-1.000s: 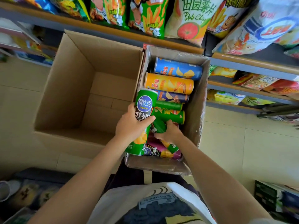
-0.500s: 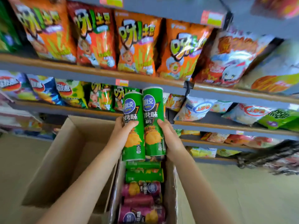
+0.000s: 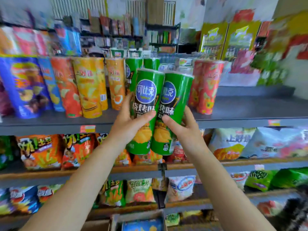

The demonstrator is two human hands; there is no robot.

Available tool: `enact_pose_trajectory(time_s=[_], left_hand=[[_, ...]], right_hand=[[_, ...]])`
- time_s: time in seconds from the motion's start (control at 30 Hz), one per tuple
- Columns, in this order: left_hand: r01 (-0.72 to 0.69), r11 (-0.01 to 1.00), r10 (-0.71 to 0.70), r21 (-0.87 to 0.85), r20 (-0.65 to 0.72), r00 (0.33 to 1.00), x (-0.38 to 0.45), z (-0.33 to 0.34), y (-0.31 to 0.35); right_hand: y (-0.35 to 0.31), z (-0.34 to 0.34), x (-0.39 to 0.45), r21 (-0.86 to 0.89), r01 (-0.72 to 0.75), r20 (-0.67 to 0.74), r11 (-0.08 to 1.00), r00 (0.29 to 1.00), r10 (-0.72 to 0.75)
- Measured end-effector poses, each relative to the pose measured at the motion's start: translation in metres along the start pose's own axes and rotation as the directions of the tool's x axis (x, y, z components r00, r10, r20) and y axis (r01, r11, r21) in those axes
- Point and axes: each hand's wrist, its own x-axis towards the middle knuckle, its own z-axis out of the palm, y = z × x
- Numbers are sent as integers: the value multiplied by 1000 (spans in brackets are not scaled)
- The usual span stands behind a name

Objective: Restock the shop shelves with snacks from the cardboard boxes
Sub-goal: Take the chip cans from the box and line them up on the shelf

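I hold two green crisp cans upright and side by side in front of the top shelf (image 3: 250,112). My left hand (image 3: 129,124) grips the left green can (image 3: 146,97) around its middle. My right hand (image 3: 183,130) grips the right green can (image 3: 175,100). Both cans tilt slightly, their tops level with two more green cans (image 3: 138,67) that stand on the shelf just behind. At the bottom edge, the cardboard box (image 3: 140,217) shows a blue can (image 3: 141,226) inside.
On the top shelf stand blue, orange and yellow cans (image 3: 88,87) to the left and red cans (image 3: 205,87) to the right, with bare shelf further right. The lower shelves (image 3: 50,174) hold snack bags. Drink fridges (image 3: 230,40) stand at the back.
Both hands lifted the two green cans out of the box and up from the lower shelves to the top shelf. My view tilted upward with them.
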Motion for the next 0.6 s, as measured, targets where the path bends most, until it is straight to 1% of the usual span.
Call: enact_pose_trajectory(time_s=[0.1,0.17,0.27,0.33,0.4,0.47,0.53,0.6], left_hand=[[-35,996,41,80,-75,996,34,2,0],[-42,996,52,81,-124,991,53,2,-7],[-38,996,52,78,-182,982,71,2,-18],[-18,992,43,122,-208,977,79,-1,-26],[22,975,20,221,-189,982,85,-5,-34],[29,940,21,341,-141,990,88,-12,-47],[30,875,32,482,-121,992,90,-18,-64],[59,788,42,613,-150,988,91,-22,-77]], right_hand=[[-7,2,37,-72,76,-41,995,996,-79],[0,5,63,-128,108,-66,986,991,-117],[18,12,95,-220,111,-77,969,988,-131],[31,19,111,-259,106,-72,960,989,-128],[40,23,121,-320,90,-69,943,991,-118],[52,23,128,-427,68,-44,902,994,-96],[68,21,129,-538,19,-23,843,999,-37],[80,21,124,-658,-24,-40,753,999,-3]])
